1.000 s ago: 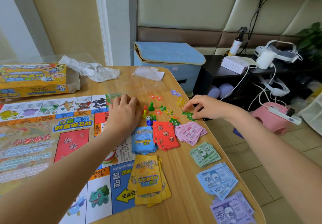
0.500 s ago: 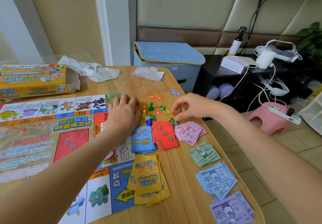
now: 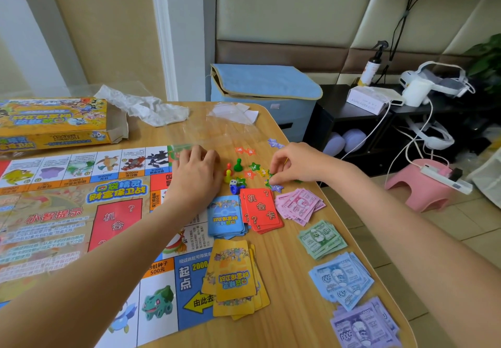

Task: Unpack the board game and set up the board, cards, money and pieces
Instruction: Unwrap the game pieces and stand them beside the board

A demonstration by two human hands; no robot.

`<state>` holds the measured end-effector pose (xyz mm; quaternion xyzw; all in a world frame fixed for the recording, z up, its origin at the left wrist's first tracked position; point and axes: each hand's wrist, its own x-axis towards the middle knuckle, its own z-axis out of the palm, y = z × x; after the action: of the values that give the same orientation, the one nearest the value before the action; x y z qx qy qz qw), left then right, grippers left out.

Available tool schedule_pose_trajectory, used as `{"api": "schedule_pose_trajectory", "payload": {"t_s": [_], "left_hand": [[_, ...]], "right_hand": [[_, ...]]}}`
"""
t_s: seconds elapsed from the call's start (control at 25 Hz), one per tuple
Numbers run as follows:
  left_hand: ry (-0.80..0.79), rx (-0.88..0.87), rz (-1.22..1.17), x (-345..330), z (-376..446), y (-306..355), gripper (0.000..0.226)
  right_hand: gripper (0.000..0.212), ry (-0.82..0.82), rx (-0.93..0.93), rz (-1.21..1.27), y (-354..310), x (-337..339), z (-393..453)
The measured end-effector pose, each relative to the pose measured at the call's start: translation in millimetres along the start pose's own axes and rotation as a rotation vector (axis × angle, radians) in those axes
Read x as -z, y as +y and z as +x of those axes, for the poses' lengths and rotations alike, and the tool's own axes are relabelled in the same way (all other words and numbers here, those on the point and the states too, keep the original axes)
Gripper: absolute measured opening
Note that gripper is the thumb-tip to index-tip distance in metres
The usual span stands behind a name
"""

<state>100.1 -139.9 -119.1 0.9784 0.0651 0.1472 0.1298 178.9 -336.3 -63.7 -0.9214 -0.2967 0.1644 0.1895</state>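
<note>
The yellow game box lies at the far left of the bench, with crumpled white wrapping just beside it. The board is spread flat in front, unmoved since a second ago. The left hand stays where it was, resting palm down on the board's right edge with fingers curled under; whether its grip holds anything I cannot tell. Just right of it stand the green pawn, the yellow pawn and the blue pawn with a white die against it. Among the scattered star tokens, the right hand has drawn in from the bench edge toward the pawns, and its thumb and forefinger now pinch a green star token. Nearer lie the blue cards, red cards and yellow cards. Along the right edge sit the pink notes, green notes, blue notes and purple notes, all as before.
</note>
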Motion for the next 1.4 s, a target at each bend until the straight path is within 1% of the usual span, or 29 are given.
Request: {"api": "schedule_pose_trajectory", "payload": {"t_s": [0.12,0.2,0.4,0.44,0.52,0.56,0.6,0.64,0.76,0.8,0.92,1.08,1.28,1.4], "left_hand": [[0.005,-0.004,0.007,0,-1,-1,0.035],[0.006,-0.006,0.005,0,-1,0,0.035],[0.005,-0.003,0.0,0,0,0,0.035],[0.001,-0.002,0.005,1,0,0,0.036],[-0.007,-0.006,0.011,1,0,0,0.036],[-0.008,-0.007,0.009,1,0,1,0.037],[-0.009,-0.005,0.008,1,0,0,0.037],[-0.011,-0.003,0.009,1,0,0,0.037],[-0.014,-0.006,0.013,2,-1,1,0.036],[-0.011,-0.008,0.006,2,-1,1,0.036],[0.002,-0.006,-0.004,2,-1,1,0.036],[0.003,-0.007,0.002,0,-1,0,0.036],[0.003,-0.007,0.009,1,0,0,0.035],[0.004,-0.005,0.017,1,0,0,0.036]], "right_hand": [[0.016,0.025,-0.014,0.011,-4,-5,2],[0.013,0.033,-0.039,0.061,-4,-4,2],[0.02,0.042,-0.112,0.239,2,-5,2],[0.022,0.067,-0.12,0.28,3,-4,1],[0.023,0.173,-0.134,0.395,7,6,0],[0.023,0.228,-0.137,0.429,10,12,-2],[0.022,0.259,-0.141,0.412,14,17,-3],[0.021,0.255,-0.15,0.355,17,20,-5],[0.022,0.141,-0.181,0.178,25,19,-9],[0.021,0.129,-0.179,0.146,25,18,-10],[0.016,0.155,-0.106,0.115,15,15,-8],[0.017,0.022,-0.04,-0.002,1,-1,-6],[0.018,0.035,-0.037,0.028,3,-3,-3],[0.015,-0.023,-0.04,0.106,6,3,-4]]}}
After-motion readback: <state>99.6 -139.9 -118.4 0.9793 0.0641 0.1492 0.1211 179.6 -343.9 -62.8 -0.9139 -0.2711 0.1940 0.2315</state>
